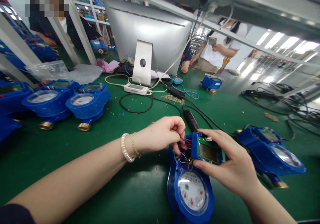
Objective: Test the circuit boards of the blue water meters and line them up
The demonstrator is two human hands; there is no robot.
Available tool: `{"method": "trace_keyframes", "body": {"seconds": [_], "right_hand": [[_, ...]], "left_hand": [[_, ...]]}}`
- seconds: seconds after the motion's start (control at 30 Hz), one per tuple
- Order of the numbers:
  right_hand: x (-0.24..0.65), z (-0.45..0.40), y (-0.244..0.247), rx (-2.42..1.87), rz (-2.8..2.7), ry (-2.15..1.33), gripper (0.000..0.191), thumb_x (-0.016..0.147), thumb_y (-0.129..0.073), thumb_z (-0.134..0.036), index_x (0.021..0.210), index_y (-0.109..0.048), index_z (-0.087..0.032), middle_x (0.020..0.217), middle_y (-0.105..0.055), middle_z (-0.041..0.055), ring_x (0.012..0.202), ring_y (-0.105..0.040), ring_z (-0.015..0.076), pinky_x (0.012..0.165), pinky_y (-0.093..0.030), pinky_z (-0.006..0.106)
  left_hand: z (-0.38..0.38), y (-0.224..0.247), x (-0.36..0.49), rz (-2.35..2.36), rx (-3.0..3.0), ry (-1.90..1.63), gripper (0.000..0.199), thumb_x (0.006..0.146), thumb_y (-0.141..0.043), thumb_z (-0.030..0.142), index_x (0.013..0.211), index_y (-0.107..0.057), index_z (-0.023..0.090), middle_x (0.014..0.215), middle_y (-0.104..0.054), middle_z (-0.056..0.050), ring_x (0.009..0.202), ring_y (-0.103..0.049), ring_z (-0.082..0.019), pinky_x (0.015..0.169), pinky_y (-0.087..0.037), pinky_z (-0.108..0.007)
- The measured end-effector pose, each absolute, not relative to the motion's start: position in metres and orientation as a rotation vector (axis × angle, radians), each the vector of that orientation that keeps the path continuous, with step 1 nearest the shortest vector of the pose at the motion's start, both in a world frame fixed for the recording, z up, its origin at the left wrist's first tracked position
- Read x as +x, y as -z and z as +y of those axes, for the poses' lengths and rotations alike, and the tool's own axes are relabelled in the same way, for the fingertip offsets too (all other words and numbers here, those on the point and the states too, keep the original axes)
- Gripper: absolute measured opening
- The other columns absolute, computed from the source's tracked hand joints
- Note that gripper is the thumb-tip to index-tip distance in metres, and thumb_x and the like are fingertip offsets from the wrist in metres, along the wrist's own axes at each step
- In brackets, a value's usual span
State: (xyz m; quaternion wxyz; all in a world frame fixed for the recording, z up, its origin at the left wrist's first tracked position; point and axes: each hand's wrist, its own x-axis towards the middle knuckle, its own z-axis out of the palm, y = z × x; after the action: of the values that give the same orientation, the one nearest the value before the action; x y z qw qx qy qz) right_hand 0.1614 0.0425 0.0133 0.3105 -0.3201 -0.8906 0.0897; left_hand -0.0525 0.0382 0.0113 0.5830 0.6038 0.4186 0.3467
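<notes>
A blue water meter (pixel 192 192) with a round white dial lies face up on the green bench in front of me. Above its open housing, my right hand (pixel 231 162) grips a display module (pixel 208 150), a green circuit board with a small grey screen in a blue frame, tilted up on its side. A small coil spring (pixel 208 138) sticks out from the board. My left hand (pixel 170 134) is closed, its fingertips pinching at thin red wires (pixel 186 143) between module and housing. More coloured wires lie loose in the housing; my fingers partly hide them.
Several blue meters (pixel 86 101) stand at left, and another meter (pixel 272 150) lies at right. A black-handled tool (pixel 190 119), loose screws (pixel 173 98), cables and a power strip (pixel 136 88) lie ahead, before a monitor (pixel 147 27). Other people stand across the bench.
</notes>
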Motion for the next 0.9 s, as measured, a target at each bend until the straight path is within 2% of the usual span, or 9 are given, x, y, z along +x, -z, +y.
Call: {"method": "trace_keyframes", "body": {"seconds": [0.17, 0.3, 0.4, 0.6, 0.8, 0.9], "right_hand": [[0.161, 0.044, -0.014, -0.818, -2.376, -0.204, 0.052, 0.074, -0.073, -0.044, 0.116, -0.057, -0.018, 0.103, -0.064, 0.0087, 0.093, -0.064, 0.0201, 0.079, -0.055, 0.030], [0.161, 0.044, -0.015, -0.816, -2.388, -0.161, 0.054, 0.074, -0.073, -0.046, 0.118, -0.056, -0.018, 0.105, -0.064, 0.0099, 0.095, -0.064, 0.0215, 0.080, -0.054, 0.032], [0.163, 0.044, -0.014, -0.811, -2.399, -0.140, 0.056, 0.074, -0.073, -0.047, 0.118, -0.056, -0.018, 0.106, -0.063, 0.0109, 0.095, -0.064, 0.0228, 0.080, -0.055, 0.034], [0.163, 0.044, -0.016, -0.782, -2.413, -0.119, 0.057, 0.074, -0.072, -0.049, 0.119, -0.054, -0.018, 0.106, -0.063, 0.0114, 0.094, -0.064, 0.0231, 0.078, -0.055, 0.034], [0.163, 0.042, -0.017, -0.752, -2.419, -0.106, 0.059, 0.074, -0.073, -0.047, 0.120, -0.053, -0.017, 0.108, -0.063, 0.0109, 0.097, -0.063, 0.0217, 0.082, -0.053, 0.032], [0.163, 0.040, -0.017, -0.732, -2.406, -0.091, 0.057, 0.075, -0.073, -0.045, 0.120, -0.053, -0.017, 0.108, -0.063, 0.0101, 0.097, -0.063, 0.0205, 0.083, -0.053, 0.030]], "left_hand": [[0.037, -0.017, -0.057, 0.965, 1.423, -0.688, 0.021, 0.064, -0.044, 0.004, 0.081, -0.046, 0.017, 0.073, -0.056, 0.002, 0.053, -0.052, -0.009, 0.043, -0.043, -0.019], [0.037, -0.024, -0.059, 0.951, 1.537, -0.553, 0.024, 0.068, -0.051, 0.010, 0.091, -0.057, 0.014, 0.077, -0.062, -0.001, 0.065, -0.057, -0.012, 0.055, -0.044, -0.021], [0.039, -0.028, -0.060, 0.930, 1.663, -0.454, 0.010, 0.076, -0.054, 0.016, 0.080, -0.062, 0.014, 0.071, -0.062, 0.001, 0.068, -0.057, -0.013, 0.062, -0.044, -0.022], [0.043, -0.033, -0.059, 0.912, 1.863, -0.335, 0.026, 0.083, -0.054, 0.024, 0.060, -0.060, 0.014, 0.053, -0.052, 0.005, 0.052, -0.047, -0.008, 0.051, -0.034, -0.019], [0.044, -0.037, -0.057, 0.959, 1.870, -0.342, 0.010, 0.075, -0.058, 0.016, 0.065, -0.059, 0.014, 0.059, -0.056, 0.005, 0.057, -0.051, -0.009, 0.051, -0.037, -0.017], [0.043, -0.037, -0.057, 0.952, 1.813, -0.332, 0.008, 0.076, -0.055, 0.016, 0.069, -0.058, 0.015, 0.062, -0.059, 0.004, 0.058, -0.055, -0.010, 0.052, -0.040, -0.016]]}}
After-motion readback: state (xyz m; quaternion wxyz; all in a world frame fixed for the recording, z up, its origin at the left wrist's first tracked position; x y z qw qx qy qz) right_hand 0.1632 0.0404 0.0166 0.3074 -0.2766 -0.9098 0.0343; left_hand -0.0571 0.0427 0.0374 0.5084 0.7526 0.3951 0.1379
